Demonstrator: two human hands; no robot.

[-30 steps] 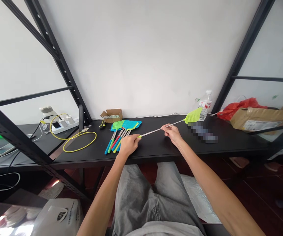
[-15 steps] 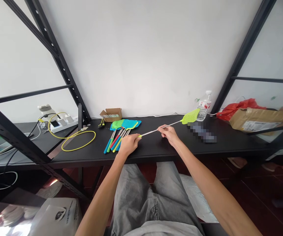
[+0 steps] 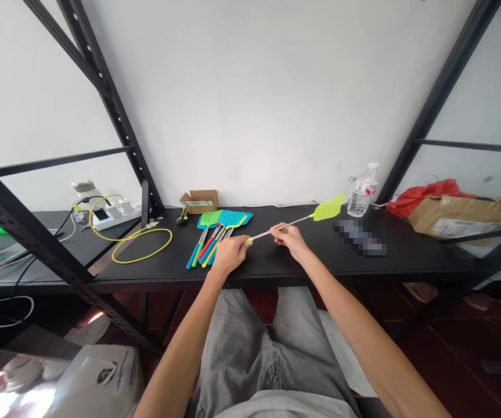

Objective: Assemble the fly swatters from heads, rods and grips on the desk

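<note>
A fly swatter with a yellow-green perforated head and a thin metal rod is stretched between my two hands above the black table. My left hand is wrapped round its handle, which is mostly hidden, with a bit of yellow showing past the thumb. My right hand pinches the metal rod partway along, and the head points up to the right. Left of and behind my left hand lies a pile of several fly swatters, with blue, green and yellow-green heads and blue, green, red and yellow handles.
A small open cardboard box stands against the wall. A yellow cable loops beside a white power strip. To the right are a water bottle, a blurred-out item and a larger cardboard box. Black shelf posts frame the table.
My right hand has slid along the rod toward my left hand, and the swatter's head has come closer too, away from the bottle. The view has shifted slightly.
</note>
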